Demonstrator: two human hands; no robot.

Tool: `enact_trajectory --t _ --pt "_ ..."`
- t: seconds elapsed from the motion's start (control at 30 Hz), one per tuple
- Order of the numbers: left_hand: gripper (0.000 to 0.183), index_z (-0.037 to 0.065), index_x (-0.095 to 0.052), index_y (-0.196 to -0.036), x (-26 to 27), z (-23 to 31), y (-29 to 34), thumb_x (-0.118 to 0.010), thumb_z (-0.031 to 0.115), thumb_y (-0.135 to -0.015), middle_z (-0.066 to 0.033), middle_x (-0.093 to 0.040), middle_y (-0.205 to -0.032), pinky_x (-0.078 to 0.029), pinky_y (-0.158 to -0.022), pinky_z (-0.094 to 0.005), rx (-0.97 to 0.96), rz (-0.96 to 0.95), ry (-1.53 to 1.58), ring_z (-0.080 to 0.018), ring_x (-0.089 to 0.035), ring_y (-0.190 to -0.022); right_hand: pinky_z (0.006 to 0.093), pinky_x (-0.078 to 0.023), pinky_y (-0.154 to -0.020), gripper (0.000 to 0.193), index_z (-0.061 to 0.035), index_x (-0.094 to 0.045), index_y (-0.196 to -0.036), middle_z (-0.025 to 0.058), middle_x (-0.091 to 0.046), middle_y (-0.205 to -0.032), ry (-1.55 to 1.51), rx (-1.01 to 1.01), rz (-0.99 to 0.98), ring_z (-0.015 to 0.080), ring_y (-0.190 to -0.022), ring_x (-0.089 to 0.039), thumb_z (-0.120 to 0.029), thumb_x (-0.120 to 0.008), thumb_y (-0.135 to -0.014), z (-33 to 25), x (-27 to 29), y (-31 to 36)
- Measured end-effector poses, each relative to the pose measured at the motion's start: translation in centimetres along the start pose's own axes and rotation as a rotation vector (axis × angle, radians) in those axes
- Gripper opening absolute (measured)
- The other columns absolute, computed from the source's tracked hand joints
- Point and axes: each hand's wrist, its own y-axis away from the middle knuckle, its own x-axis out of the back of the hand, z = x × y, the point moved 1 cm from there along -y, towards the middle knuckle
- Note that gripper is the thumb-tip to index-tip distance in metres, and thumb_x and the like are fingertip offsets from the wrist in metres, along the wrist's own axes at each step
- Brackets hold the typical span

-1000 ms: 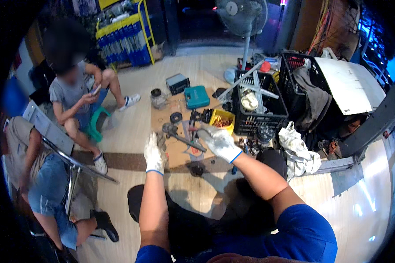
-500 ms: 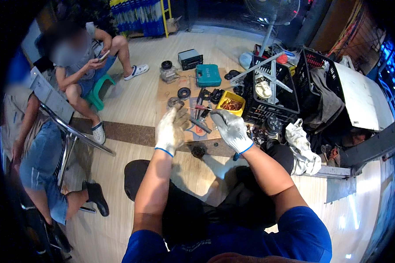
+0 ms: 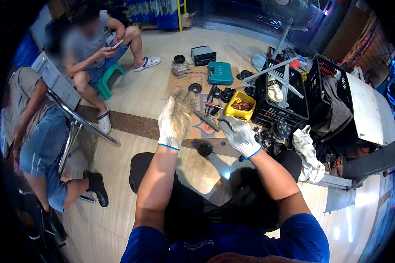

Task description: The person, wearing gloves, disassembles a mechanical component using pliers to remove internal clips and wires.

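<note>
While left hand (image 3: pixel 176 116) hides some cardboard (image 3: pixel 193 131), yellow bin (image 3: pixel 231 110) flanks black crate (image 3: pixel 274 117)

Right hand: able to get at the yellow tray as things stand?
Probably yes: the right hand is close to the yellow tray, and nothing visible stands between them. Whether that hand holds something is unclear.

Left glove (image 3: pixel 174 120) and right glove (image 3: pixel 241 135): matt knit cloth, grimy over the fingers. Sheet (image 3: pixel 176 85) under the parts: matt brown cardboard. Yellow tub (image 3: pixel 238 114): smooth plastic, slight gloss; copper-coloured bits (image 3: pixel 241 105) inside look metallic. Teal case (image 3: pixel 220 74): moulded plastic. Black crate (image 3: pixel 274 118): plastic, openwork sides. Chair frame (image 3: pixel 84 117): polished, chrome-like metal tube. White rag (image 3: pixel 308 151): creased, matt cloth. Floor (image 3: pixel 103 164): smooth, pale wood-look, glossy where lamps reflect.
</note>
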Motion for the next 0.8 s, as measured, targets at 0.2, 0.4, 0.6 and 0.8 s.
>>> enact_trajectory --t 0.2,0.4,0.6,0.8 --pt "0.036 0.011 -0.051 -0.133 -1.5 1.4 0.6 -0.05 0.031 -0.103 -0.0072 -0.065 -0.096 -0.054 -0.077 -0.0453 -0.04 0.08 -0.145 -0.0273 -0.064 -0.09 0.0464 -0.052 -0.061 0.026 -0.0094 -0.067 -0.104 0.0185 -0.066 -0.075 0.07 -0.129 -0.246 0.0372 -0.067 -0.066 -0.032 -0.058 -0.095 1.3 -0.8 0.8" --pt "0.032 0.011 -0.053 -0.126 -1.7 1.8 0.8 -0.049 0.035 -0.104 0.0016 -0.038 -0.068 -0.035 -0.053 -0.0315 -0.077 0.208 -0.412 -0.0152 -0.039 -0.056 0.0466 -0.053 -0.083 0.056 -0.005 -0.057 -0.13 0.0258 -0.067 -0.107 0.047 -0.145 -0.596 0.04 -0.097 -0.066 -0.044 -0.064 -0.09 1.9 0.9 0.5" --pt "0.025 0.011 -0.058 -0.099 -0.5 0.2 1.6 -0.049 0.034 -0.105 0.0013 -0.045 -0.061 -0.036 -0.045 -0.0272 -0.101 0.279 -0.514 -0.0114 -0.042 -0.049 0.0357 -0.035 -0.114 0.094 0.0017 -0.034 -0.15 0.0265 -0.037 -0.153 -0.398 -0.419 -0.59 0.0351 -0.137 -0.044 -0.053 -0.07 -0.082 -0.2 5.0 -2.5" --pt "0.045 0.011 -0.051 -0.081 -3.0 -5.6 3.7 -0.046 0.05 -0.103 0.0001 -0.034 -0.055 -0.028 -0.042 -0.0306 0.03 0.126 -0.653 -0.0138 -0.031 -0.045 0.0386 -0.039 -0.107 0.076 -0.003 -0.045 -0.143 0.0239 -0.056 -0.136 -0.403 -0.353 -0.463 0.0351 -0.127 -0.053 -0.047 -0.068 -0.085 -1.8 -0.9 0.2"
